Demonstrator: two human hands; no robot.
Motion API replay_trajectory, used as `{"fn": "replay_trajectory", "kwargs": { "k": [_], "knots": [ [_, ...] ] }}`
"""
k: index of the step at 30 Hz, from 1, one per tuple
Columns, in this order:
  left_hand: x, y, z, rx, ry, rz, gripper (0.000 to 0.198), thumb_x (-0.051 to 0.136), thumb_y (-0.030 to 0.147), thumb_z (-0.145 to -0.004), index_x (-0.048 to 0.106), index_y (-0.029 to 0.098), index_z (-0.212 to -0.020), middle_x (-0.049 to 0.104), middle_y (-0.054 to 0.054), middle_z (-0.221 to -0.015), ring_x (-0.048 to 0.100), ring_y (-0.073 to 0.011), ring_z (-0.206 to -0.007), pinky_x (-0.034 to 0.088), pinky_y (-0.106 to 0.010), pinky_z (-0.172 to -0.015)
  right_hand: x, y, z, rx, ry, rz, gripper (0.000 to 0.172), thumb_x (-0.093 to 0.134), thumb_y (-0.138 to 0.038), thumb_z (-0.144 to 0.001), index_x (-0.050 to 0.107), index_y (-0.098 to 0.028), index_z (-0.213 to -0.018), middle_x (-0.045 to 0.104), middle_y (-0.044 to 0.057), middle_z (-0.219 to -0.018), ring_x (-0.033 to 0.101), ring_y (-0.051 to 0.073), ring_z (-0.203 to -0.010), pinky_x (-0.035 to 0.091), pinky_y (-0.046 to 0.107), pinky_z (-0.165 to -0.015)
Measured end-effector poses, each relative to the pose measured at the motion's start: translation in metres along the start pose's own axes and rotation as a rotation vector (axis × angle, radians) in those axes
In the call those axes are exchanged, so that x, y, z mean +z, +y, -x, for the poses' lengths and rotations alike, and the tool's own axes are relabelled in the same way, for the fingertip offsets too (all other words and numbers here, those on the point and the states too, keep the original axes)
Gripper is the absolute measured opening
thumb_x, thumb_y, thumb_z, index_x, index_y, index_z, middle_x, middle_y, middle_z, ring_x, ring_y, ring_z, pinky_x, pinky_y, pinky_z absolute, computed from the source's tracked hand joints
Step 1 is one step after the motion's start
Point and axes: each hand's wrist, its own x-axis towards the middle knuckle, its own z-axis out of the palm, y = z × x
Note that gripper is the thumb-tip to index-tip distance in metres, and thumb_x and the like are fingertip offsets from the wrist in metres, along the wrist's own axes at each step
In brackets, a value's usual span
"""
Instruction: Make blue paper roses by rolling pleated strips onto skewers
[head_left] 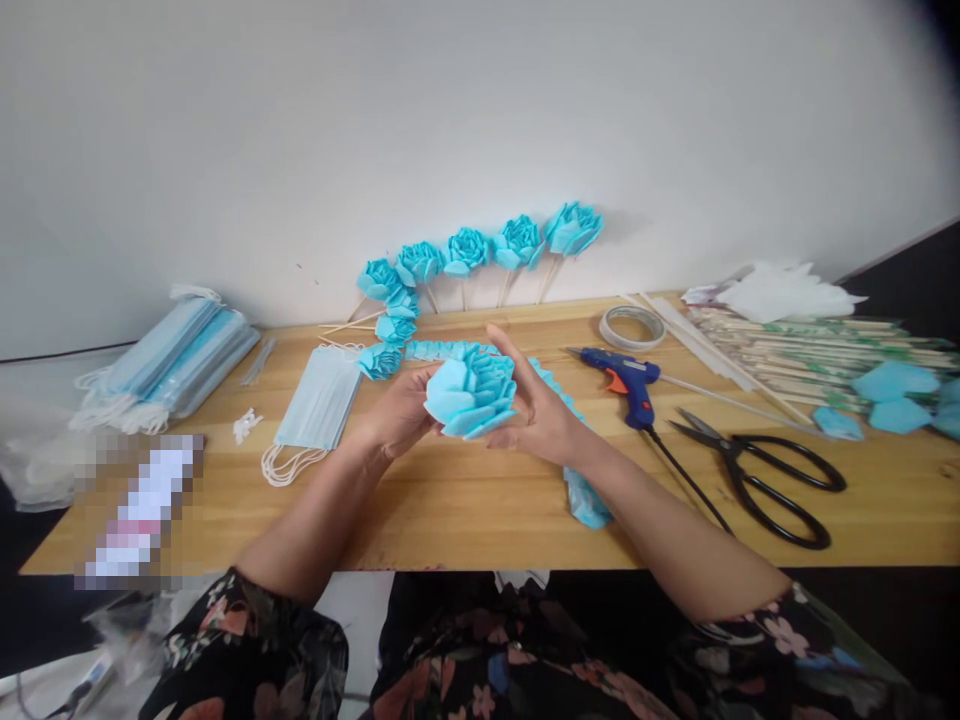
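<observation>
A large light-blue layered flower [471, 392], apparently of mask-like fabric, is held above the middle of the table. My left hand [405, 412] grips it from the left, its fingertips hidden behind the petals. From the right, my right hand [541, 415] cups the same flower with the thumb underneath and a finger stretched up beside it. Whether the flower has a stick is hidden. Partly covered by my right hand and forearm, a strip of blue petals [589, 500] lies on the table.
Several finished flowers on sticks [468, 252] lean along the wall. Masks [319, 398] lie left, near a larger mask stack [176, 350]. On the right are a blue glue gun [637, 385], black scissors [739, 455], a tape roll [632, 328] and bundled sticks [810, 345].
</observation>
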Motion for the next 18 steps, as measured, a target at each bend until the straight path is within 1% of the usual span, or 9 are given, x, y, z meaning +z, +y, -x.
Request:
{"fn": "replay_trajectory", "kwargs": {
  "k": [2,3,5,6,8,11,12,14,18],
  "knots": [
    [0.000,-0.004,-0.002,0.025,-0.029,-0.040,0.036,0.088,0.039,-0.064,0.062,0.015,-0.061,0.052,0.003,-0.053,0.044,-0.0062,-0.047,0.038,-0.020,-0.048,0.006,-0.001,0.001,0.076,0.037,-0.081,0.108,0.091,-0.041,-0.068,0.032,-0.041,-0.158,0.057,0.004,-0.147,0.059,0.032,-0.132,0.050,0.050,-0.109],
    [-0.001,-0.006,-0.002,0.038,-0.054,-0.069,0.037,0.087,0.039,-0.066,0.060,0.014,-0.059,0.052,0.003,-0.052,0.043,-0.0057,-0.047,0.037,-0.020,-0.048,0.008,-0.001,0.001,0.114,0.061,-0.136,0.104,0.089,-0.041,-0.069,0.034,-0.041,-0.157,0.064,0.003,-0.137,0.066,0.030,-0.120,0.055,0.049,-0.102],
    [-0.002,-0.008,-0.003,0.055,-0.088,-0.130,0.037,0.083,0.042,-0.072,0.062,0.014,-0.062,0.057,0.001,-0.058,0.048,-0.0070,-0.052,0.038,-0.021,-0.050,0.011,0.000,-0.003,0.152,0.160,-0.257,0.091,0.087,-0.040,-0.072,0.042,-0.040,-0.152,0.073,0.000,-0.114,0.072,0.024,-0.098,0.059,0.045,-0.094],
    [-0.003,-0.010,-0.004,0.060,-0.098,-0.162,0.035,0.079,0.044,-0.077,0.065,0.013,-0.068,0.060,-0.001,-0.063,0.051,-0.0080,-0.055,0.039,-0.021,-0.051,0.011,0.001,-0.006,0.147,0.235,-0.317,0.084,0.087,-0.040,-0.072,0.048,-0.039,-0.147,0.074,-0.002,-0.106,0.072,0.021,-0.094,0.058,0.043,-0.094],
    [-0.006,-0.012,-0.004,0.059,-0.107,-0.214,0.034,0.072,0.047,-0.085,0.072,0.014,-0.089,0.064,-0.002,-0.072,0.054,-0.0092,-0.058,0.040,-0.022,-0.052,0.006,0.002,-0.013,0.113,0.392,-0.431,0.070,0.089,-0.044,-0.069,0.061,-0.036,-0.133,0.074,-0.003,-0.101,0.069,0.020,-0.100,0.054,0.041,-0.100],
    [-0.007,-0.014,-0.006,0.050,-0.094,-0.256,0.043,0.071,0.046,-0.087,0.069,0.017,-0.119,0.063,0.000,-0.076,0.052,-0.0083,-0.056,0.038,-0.022,-0.049,-0.005,0.003,-0.022,0.127,0.525,-0.579,0.051,0.090,-0.051,-0.062,0.070,-0.031,-0.105,0.075,-0.002,-0.103,0.066,0.023,-0.113,0.052,0.042,-0.104],
    [-0.006,-0.015,-0.006,0.050,-0.081,-0.264,0.046,0.074,0.045,-0.084,0.067,0.017,-0.120,0.061,0.001,-0.073,0.050,-0.0075,-0.054,0.036,-0.021,-0.048,-0.009,0.003,-0.024,0.142,0.545,-0.609,0.048,0.091,-0.052,-0.061,0.071,-0.030,-0.098,0.075,-0.002,-0.103,0.066,0.024,-0.113,0.053,0.042,-0.103],
    [-0.003,-0.017,-0.007,0.055,-0.044,-0.272,0.045,0.080,0.042,-0.078,0.068,0.015,-0.112,0.055,0.004,-0.067,0.045,-0.0058,-0.050,0.031,-0.019,-0.045,-0.015,0.004,-0.025,0.160,0.565,-0.630,0.044,0.091,-0.053,-0.060,0.070,-0.029,-0.091,0.075,-0.002,-0.103,0.067,0.025,-0.114,0.054,0.042,-0.102],
    [0.002,-0.020,-0.009,0.078,0.049,-0.234,0.040,0.083,0.043,-0.073,0.065,0.015,-0.095,0.048,0.007,-0.058,0.040,-0.0049,-0.046,0.026,-0.018,-0.043,-0.020,0.006,-0.025,0.159,0.505,-0.583,0.054,0.084,-0.064,-0.064,0.068,-0.030,-0.103,0.073,0.001,-0.118,0.063,0.027,-0.123,0.052,0.044,-0.106]
  ]
}}
